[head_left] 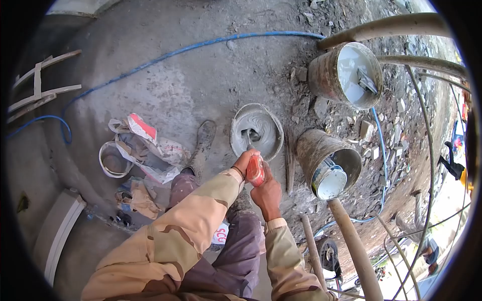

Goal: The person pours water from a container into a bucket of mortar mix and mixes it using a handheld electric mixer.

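grey wet paste (263, 120) lies in swirled ridges inside a crusted bucket (234, 131) on the dusty concrete floor (221, 65), ahead of the wearer's mud-caked left boot (204, 143). a red hand-held power mixer (256, 171) is held at the bucket's near rim, its shaft (249, 142) reaching down into the paste, where a dark hollow shows around the lower end. the left hand (243, 161) grips the front of the mixer near the shaft, fingers curled round it; the right hand (267, 193) clasps its rear and right side, also firmly wrapped. just right of the paste bucket lies a bundle of thin sticks (290, 163), then a stained bucket (307, 150) with a smaller white pail (331, 184) inside. beyond that, another bucket (321, 78) holds whitish liquid (347, 62) and a tool too unclear to name. a blue hose (201, 43) curves across the floor; on the left, torn sacks (173, 150) lie against a white bucket (111, 163).
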### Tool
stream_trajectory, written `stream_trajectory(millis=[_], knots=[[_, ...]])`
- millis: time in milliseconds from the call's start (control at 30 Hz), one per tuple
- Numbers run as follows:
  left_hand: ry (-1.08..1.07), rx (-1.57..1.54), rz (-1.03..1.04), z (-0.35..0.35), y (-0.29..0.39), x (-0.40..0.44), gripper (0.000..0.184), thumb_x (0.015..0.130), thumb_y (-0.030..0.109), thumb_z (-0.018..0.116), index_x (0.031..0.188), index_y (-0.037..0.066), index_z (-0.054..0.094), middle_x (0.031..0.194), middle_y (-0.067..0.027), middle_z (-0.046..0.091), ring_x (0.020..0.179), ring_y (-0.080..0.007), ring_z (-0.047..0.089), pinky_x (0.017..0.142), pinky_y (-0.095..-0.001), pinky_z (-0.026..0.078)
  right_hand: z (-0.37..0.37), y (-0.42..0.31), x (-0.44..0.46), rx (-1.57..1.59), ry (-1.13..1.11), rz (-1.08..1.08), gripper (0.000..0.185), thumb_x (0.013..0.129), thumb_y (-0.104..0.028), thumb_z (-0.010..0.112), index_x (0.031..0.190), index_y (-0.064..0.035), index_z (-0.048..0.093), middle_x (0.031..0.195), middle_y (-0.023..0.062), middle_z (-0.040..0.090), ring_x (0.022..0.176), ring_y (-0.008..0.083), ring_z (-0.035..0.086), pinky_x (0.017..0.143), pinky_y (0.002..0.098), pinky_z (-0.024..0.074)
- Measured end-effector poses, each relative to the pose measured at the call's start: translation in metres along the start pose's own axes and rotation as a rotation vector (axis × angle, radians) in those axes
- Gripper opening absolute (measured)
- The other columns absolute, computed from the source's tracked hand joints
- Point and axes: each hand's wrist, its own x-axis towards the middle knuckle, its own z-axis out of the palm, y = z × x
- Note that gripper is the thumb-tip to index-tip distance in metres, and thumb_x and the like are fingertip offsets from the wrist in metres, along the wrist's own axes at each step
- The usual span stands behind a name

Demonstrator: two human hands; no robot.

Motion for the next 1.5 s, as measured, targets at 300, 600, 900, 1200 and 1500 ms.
stream_trajectory(millis=[300, 600, 900, 1200, 1500], knots=[[-0.049, -0.044, -0.022, 0.035, -0.024, 0.017, 0.029, 0.091, 0.034, 0.061, 0.086, 0.005, 0.065, 0.077, -0.0113, 0.068, 0.066, -0.0274, 0.066, 0.066, -0.0402, 0.055, -0.024, 0.020, 0.003, -0.032, 0.047, 0.053, 0.071, 0.081, -0.011, 0.069, 0.149, -0.0222, 0.053, 0.103, 0.0246, 0.074, 0.097, 0.0458, 0.071, 0.085, 0.0525, 0.0557], [0.016, 0.021, -0.025, 0.027, 0.005, 0.002, 0.026, 0.091, 0.033, 0.063, 0.087, 0.007, 0.064, 0.079, -0.0086, 0.066, 0.067, -0.0247, 0.064, 0.066, -0.0388, 0.053, -0.008, 0.002, 0.006, 0.027, 0.057, 0.052, 0.071, 0.081, -0.009, 0.067, 0.149, -0.0203, 0.052, 0.104, 0.0251, 0.074, 0.096, 0.0457, 0.071, 0.083, 0.0521, 0.0564], [-0.037, 0.018, 0.027, 0.023, 0.015, 0.002, 0.024, 0.091, 0.030, 0.063, 0.088, 0.006, 0.065, 0.080, -0.0101, 0.068, 0.068, -0.0253, 0.065, 0.066, -0.0389, 0.055, -0.013, -0.016, 0.007, -0.017, 0.062, 0.041, 0.077, 0.077, -0.007, 0.065, 0.152, -0.0179, 0.051, 0.098, 0.0288, 0.073, 0.094, 0.0476, 0.071, 0.085, 0.0544, 0.0554], [0.011, -0.046, 0.009, -0.001, 0.014, -0.010, 0.026, 0.094, 0.032, 0.059, 0.087, 0.007, 0.063, 0.080, -0.0083, 0.066, 0.069, -0.0233, 0.065, 0.066, -0.0385, 0.055, -0.002, -0.022, 0.007, -0.059, -0.018, 0.010, 0.075, 0.079, -0.015, 0.071, 0.152, -0.0190, 0.050, 0.096, 0.0268, 0.074, 0.093, 0.0470, 0.071, 0.080, 0.0537, 0.0562], [-0.006, -0.014, 0.050, -0.027, -0.020, -0.022, 0.027, 0.094, 0.033, 0.058, 0.090, 0.007, 0.064, 0.084, -0.0081, 0.068, 0.072, -0.0233, 0.066, 0.069, -0.0380, 0.057, 0.018, -0.011, -0.022, -0.073, -0.064, 0.032, 0.077, 0.080, -0.016, 0.070, 0.153, -0.0175, 0.047, 0.095, 0.0276, 0.073, 0.090, 0.0473, 0.071, 0.078, 0.0549, 0.0558]])
